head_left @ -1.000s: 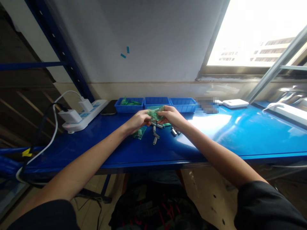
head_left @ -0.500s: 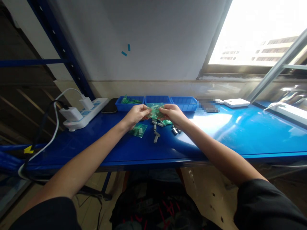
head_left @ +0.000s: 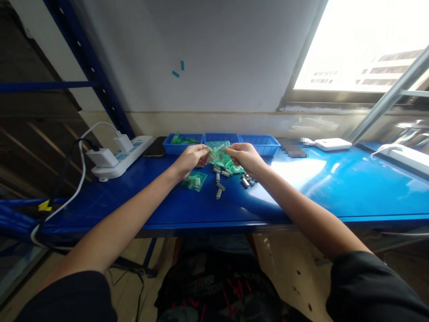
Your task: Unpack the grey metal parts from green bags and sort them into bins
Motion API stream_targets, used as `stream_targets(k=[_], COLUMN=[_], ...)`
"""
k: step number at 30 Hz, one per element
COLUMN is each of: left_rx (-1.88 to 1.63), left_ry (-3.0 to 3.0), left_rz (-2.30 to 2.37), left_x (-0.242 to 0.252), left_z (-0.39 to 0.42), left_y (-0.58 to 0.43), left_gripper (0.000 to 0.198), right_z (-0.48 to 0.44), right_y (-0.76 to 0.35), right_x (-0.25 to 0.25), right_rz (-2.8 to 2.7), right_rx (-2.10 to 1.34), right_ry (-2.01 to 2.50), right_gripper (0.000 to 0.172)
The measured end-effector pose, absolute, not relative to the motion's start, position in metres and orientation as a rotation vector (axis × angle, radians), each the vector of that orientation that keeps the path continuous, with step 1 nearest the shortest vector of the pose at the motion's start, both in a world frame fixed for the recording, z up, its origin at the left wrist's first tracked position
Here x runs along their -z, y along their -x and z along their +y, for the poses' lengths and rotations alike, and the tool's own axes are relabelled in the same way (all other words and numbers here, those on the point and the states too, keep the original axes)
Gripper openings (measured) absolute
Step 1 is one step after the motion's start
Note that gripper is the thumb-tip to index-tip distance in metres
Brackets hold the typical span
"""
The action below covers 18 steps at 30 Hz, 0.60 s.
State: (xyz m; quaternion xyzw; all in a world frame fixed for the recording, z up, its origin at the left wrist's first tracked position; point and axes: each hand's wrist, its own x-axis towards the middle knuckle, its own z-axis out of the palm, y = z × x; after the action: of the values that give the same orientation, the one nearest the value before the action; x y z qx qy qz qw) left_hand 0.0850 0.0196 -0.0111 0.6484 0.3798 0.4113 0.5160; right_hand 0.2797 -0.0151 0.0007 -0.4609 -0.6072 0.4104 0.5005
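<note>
Between my two hands a small green plastic bag (head_left: 218, 151) is held up by its sides, with light metal-looking pieces showing inside. My left hand (head_left: 191, 160) pinches its left edge, and my right hand (head_left: 246, 156) pinches the right edge. Below the left fingers lies another filled green bag (head_left: 195, 181). Several short metal cylinders (head_left: 218, 193) are scattered on the table under the held bag. More green bags (head_left: 234, 167) lie just behind them, and a small pile of metal parts (head_left: 246, 181) sits below my right hand. Something reddish, partly hidden, shows by my left fingertips.
Three blue bins (head_left: 259, 145) line the back of the blue table (head_left: 140, 197); the left one has green bags. A white power strip (head_left: 114, 167) with plugs and a dark phone (head_left: 156, 147) are at left. A white device (head_left: 332, 144) lies at right.
My hands have drawn slightly apart, with the bag stretched between them and tilted. More of the green bags behind it now shows. The camera view has shifted slightly.
</note>
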Motion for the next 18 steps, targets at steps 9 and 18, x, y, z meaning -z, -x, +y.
stream_targets(k=[9, 18], left_rx=[-0.998, -1.05], left_ry=[-1.361, -1.404], left_rz=[1.153, 0.914], left_x=[0.011, 0.009], left_z=[0.02, 0.011], left_y=[-0.089, -0.093], left_gripper=[0.044, 0.028], right_z=[-0.013, -0.013], right_y=[-0.275, -0.274], right_x=[0.005, 0.008], right_rz=[-1.476, -1.612], right_rx=[-0.839, -0.665], right_ry=[1.137, 1.021], right_gripper=[0.012, 0.024])
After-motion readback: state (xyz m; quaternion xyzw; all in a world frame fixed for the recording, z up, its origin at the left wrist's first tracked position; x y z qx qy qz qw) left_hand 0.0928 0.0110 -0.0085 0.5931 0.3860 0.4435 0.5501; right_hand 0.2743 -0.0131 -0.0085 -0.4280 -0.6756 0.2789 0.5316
